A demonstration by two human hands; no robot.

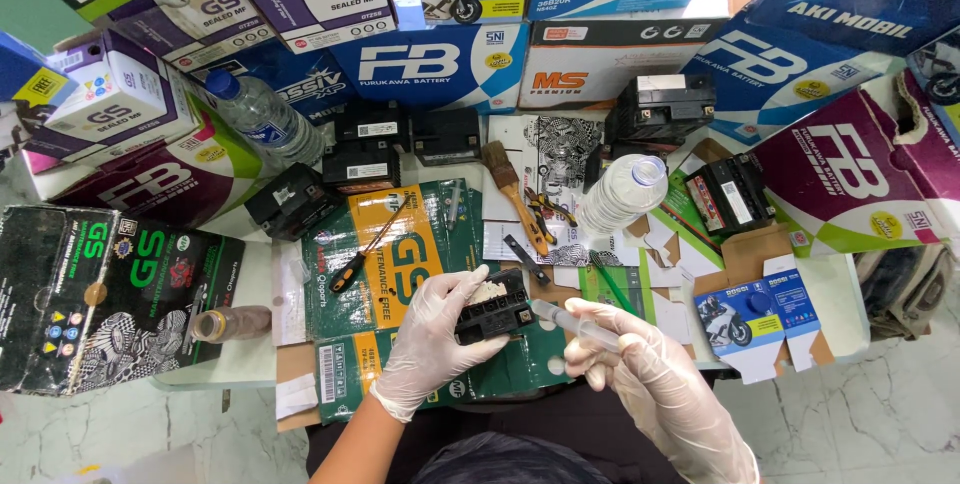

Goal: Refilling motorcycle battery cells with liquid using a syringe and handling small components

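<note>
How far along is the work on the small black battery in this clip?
Looks done: the small black battery is out of its packaging, over flattened cartons. In hand: the gloved left hand grips it while the gloved right hand aims a clear syringe at its top. Left, likely: several more black batteries sit untouched behind; how full this one is cannot be seen.

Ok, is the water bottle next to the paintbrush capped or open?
Capped. The clear water bottle lies tipped on the papers right of the paintbrush, with its blue cap in place on the neck.
</note>
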